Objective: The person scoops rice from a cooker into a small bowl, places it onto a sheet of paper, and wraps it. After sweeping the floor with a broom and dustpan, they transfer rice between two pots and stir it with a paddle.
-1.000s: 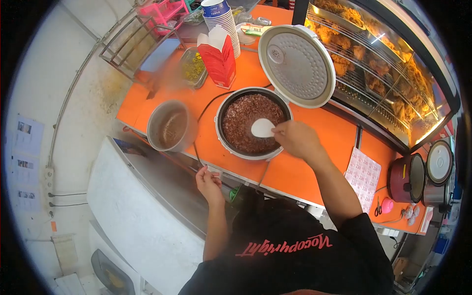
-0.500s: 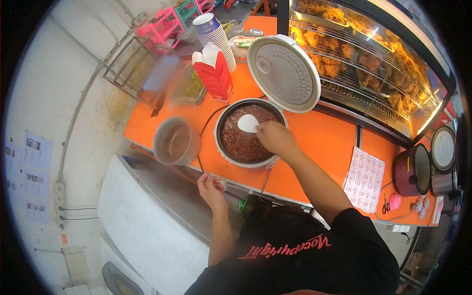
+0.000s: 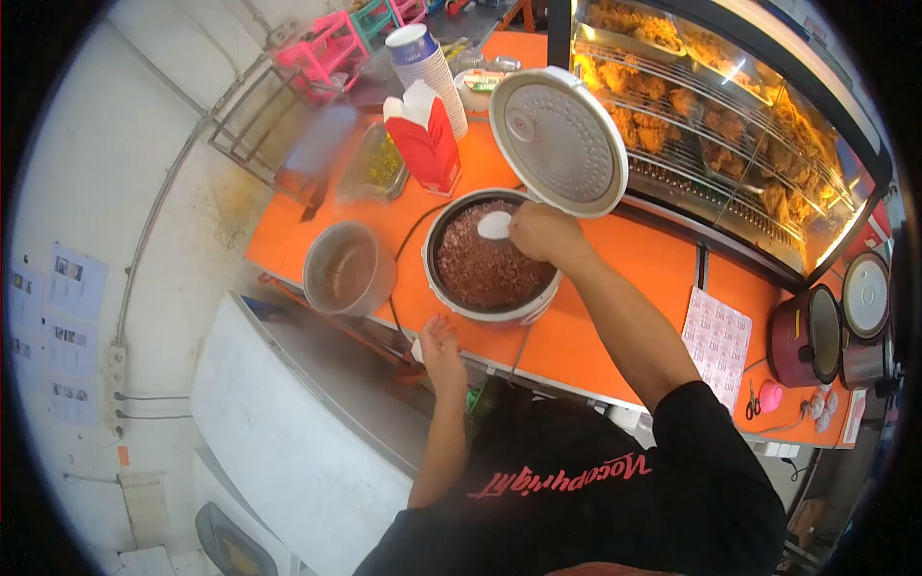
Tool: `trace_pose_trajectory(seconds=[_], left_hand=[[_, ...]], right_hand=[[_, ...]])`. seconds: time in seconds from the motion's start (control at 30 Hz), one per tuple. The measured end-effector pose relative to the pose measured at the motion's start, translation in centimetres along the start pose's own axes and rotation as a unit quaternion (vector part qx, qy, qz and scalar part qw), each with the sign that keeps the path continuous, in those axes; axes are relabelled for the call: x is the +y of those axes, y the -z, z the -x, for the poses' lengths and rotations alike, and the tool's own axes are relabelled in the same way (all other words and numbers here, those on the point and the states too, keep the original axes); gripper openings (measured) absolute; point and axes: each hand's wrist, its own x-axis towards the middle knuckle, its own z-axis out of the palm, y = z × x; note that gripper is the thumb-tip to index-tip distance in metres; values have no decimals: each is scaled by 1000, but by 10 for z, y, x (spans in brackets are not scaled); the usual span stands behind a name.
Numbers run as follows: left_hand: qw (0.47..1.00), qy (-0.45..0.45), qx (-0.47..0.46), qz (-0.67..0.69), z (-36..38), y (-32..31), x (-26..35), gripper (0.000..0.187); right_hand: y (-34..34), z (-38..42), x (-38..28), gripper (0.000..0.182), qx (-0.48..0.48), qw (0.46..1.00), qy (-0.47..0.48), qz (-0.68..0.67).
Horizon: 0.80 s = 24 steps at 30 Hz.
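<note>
A rice cooker (image 3: 530, 315) stands with its lid (image 3: 562, 154) raised, and dark reddish-brown rice (image 3: 485, 264) fills much of its black inner pot. Over the far right part of the rice, my right hand (image 3: 545, 233) is closed on a white rice paddle (image 3: 495, 226). The paddle's blade shows; its handle is hidden in the fist. My left hand (image 3: 444, 350) is just off the near left side of the cooker, with loosely bent fingers apart and nothing in them. To its upper left sits a translucent tub (image 3: 317, 269) with brownish residue inside.
Behind the cooker are a red takeaway box (image 3: 423, 144), stacked paper cups (image 3: 427, 67) and a clear container (image 3: 384, 173). A heated display case (image 3: 691, 125) with fried food lines the back right. Printed paper sheets (image 3: 715, 336), scissors (image 3: 753, 403) and another cooker (image 3: 802, 336) lie rightward.
My right hand has moved slightly up and right with the paddle, closer to the cooker's far rim. My left hand has risen and shifted right towards the cooker, its fingers spreading more.
</note>
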Motion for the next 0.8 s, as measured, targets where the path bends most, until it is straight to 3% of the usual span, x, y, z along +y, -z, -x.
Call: trace_pose_trajectory(seconds=[0.1, 0.27, 0.4, 0.47, 0.5, 0.6, 0.67, 0.77, 0.8], left_hand=[[996, 14, -47, -68, -4, -12, 11, 67], [996, -14, -65, -52, -7, -19, -8, 71], [995, -24, -69, -61, -1, -25, -3, 72], [993, -43, -76, -80, -7, -24, -2, 74], [993, -42, -83, -72, -6, -23, -2, 76], [993, -31, -91, -75, 4, -22, 0, 79], [992, -28, -94, -85, 4, -23, 1, 80], [992, -51, -85, -79, 2, -25, -7, 82], [991, -57, -87, -79, -3, -24, -6, 82]], right_hand=[[39, 14, -47, 26, 28, 999, -2, 16], [-9, 1, -47, 29, -39, 998, 19, 43], [3, -8, -45, 30, 1, 1000, 14, 21], [20, -16, -46, 29, -62, 995, 21, 74], [16, -25, -35, 30, -64, 990, 75, 98], [-9, -18, -18, 31, -47, 986, 72, 143], [-19, -7, -12, 30, -60, 995, 31, 77], [-1, 7, -15, 29, -30, 997, 66, 29], [24, 18, -32, 28, -42, 994, 67, 74]])
